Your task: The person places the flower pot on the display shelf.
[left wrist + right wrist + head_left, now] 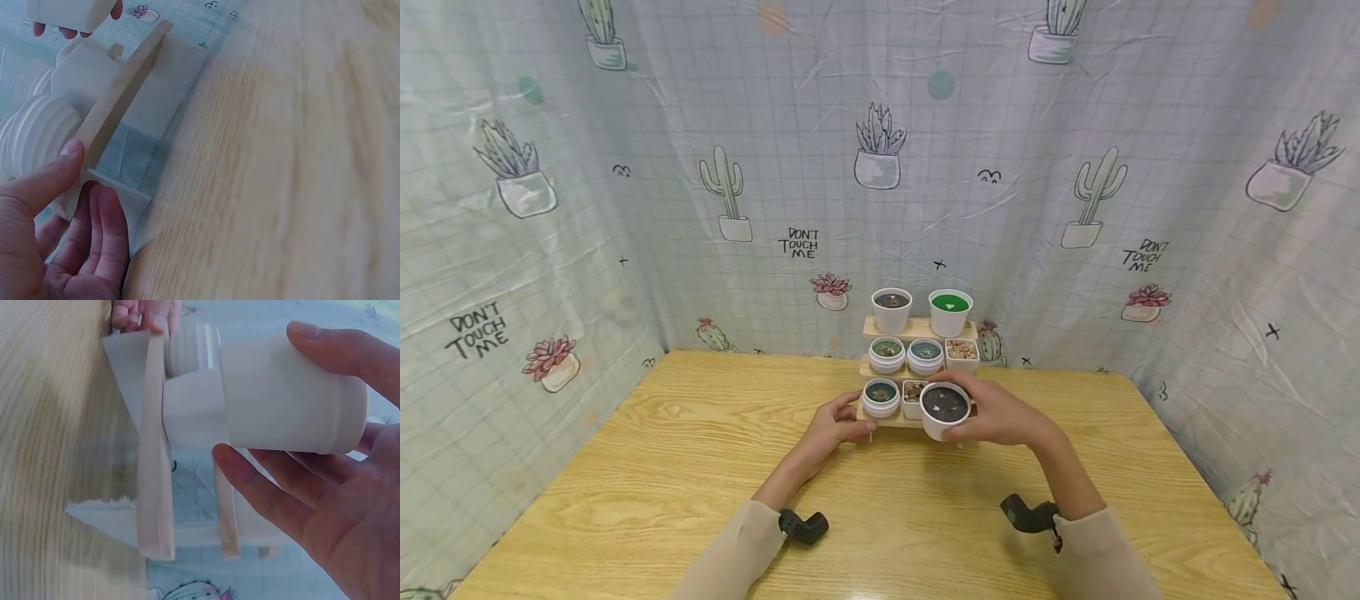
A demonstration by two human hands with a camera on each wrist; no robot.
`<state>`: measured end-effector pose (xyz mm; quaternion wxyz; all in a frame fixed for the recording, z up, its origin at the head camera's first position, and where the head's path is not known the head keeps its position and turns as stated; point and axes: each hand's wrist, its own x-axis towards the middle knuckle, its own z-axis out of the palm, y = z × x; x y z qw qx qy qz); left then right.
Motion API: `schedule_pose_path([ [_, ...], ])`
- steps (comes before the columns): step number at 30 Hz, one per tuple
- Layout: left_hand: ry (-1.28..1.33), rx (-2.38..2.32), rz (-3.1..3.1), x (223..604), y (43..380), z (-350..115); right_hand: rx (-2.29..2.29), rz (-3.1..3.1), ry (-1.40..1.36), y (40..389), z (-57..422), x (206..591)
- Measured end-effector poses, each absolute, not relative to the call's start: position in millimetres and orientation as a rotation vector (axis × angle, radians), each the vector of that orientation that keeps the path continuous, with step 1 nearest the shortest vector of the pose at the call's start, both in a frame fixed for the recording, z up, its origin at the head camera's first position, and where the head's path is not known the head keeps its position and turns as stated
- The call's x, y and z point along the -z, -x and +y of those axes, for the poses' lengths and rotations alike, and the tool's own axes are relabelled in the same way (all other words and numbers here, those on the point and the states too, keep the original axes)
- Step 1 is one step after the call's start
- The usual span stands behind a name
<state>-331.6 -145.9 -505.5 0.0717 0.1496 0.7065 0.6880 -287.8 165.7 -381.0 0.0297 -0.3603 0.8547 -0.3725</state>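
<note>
A small three-tier wooden stand with white side panels holds several little white pots. My left hand grips it at the left end of the lowest plank, thumb on the plank's edge and fingers curled at the side panel. In my right hand, thumb and fingers clasp a white cup-shaped pot with a dark speckled top. This pot is raised in front of the lowest tier's right part, overlapping a square pot of pebbles. A ribbed round pot stands beside the square one.
On the top tier are a dark-topped pot and a green-topped pot. Two ribbed round pots and a square pebble pot fill the middle tier. A patterned curtain hangs behind the wooden table.
</note>
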Motion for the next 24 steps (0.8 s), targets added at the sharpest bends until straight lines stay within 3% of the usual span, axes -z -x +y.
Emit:
schedule_pose_path([
  [24,-0.443,-2.066,2.126,506.2,330.7,-145.6,1.311,2.637,0.989,298.7,188.5,383.2],
])
